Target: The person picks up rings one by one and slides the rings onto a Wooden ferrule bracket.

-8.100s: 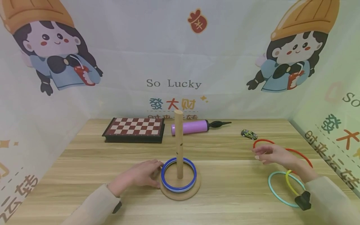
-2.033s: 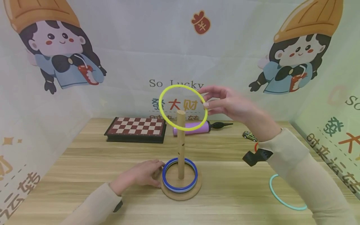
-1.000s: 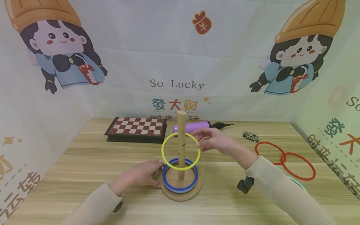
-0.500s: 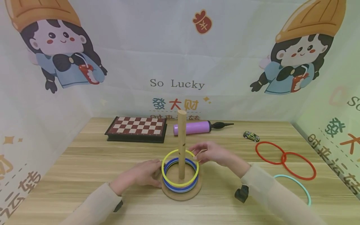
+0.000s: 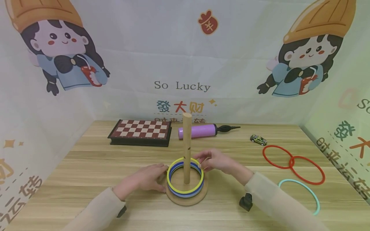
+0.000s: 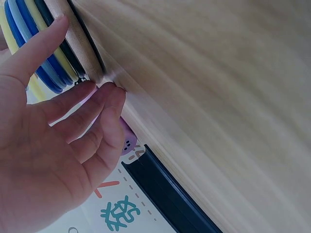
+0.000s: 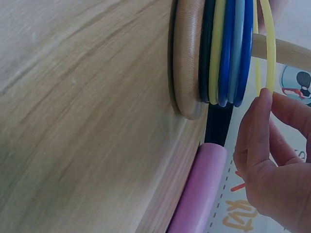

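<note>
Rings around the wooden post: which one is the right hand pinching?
The right hand pinches the topmost yellow ring, above all others. The lower yellow ring sits between a dark ring and a blue ring.

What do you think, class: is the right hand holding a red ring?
No, the right hand pinches a yellow ring around the wooden peg.

The left arm [image 5: 95,210] and right arm [image 5: 284,202], both long-sleeved, angle inward. The left hand [image 5: 143,178] sits low, its thumb apart from the bent fingers; the right hand [image 5: 216,161] faces it, thumb and a fingertip pinching.
</note>
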A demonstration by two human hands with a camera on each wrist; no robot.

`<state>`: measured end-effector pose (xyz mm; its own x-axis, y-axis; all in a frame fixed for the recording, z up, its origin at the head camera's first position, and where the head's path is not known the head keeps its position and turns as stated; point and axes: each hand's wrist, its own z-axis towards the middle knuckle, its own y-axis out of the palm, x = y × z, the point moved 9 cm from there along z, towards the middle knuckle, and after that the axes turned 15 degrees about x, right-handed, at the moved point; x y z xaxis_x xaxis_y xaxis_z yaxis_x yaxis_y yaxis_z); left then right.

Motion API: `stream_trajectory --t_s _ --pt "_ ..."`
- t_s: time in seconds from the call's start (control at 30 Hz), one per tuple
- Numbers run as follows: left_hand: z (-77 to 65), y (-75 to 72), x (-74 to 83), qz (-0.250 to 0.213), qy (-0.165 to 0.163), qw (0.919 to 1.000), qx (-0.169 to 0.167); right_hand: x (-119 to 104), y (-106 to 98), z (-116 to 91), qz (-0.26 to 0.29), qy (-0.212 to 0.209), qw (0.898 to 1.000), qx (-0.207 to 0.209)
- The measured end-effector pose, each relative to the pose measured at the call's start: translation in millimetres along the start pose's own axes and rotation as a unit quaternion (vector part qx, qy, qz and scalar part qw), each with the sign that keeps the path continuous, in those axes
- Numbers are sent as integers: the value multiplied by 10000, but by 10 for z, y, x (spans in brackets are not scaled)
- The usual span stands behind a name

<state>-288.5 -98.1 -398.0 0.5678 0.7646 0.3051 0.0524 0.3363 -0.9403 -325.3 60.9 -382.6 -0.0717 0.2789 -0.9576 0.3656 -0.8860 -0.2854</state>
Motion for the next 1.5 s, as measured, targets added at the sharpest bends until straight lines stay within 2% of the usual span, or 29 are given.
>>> stream_trajectory --t_s 0.43,1.0,1.23,1.5 --pt "4 -1 3 -113 -25 9999 -22 9 5 -14 -338 -369 9986 173" --pt "0 -23 30 -160 -31 9999 -45 -9 -8 -50 -494 -303 9979 301" --pt "10 -9 16 -119 -40 9999 -34 88 -210 -100 -436 -300 9975 459" --pt "13 1 0 -143 -102 9998 -50 236 -523 -267 -478 -463 9968 445"
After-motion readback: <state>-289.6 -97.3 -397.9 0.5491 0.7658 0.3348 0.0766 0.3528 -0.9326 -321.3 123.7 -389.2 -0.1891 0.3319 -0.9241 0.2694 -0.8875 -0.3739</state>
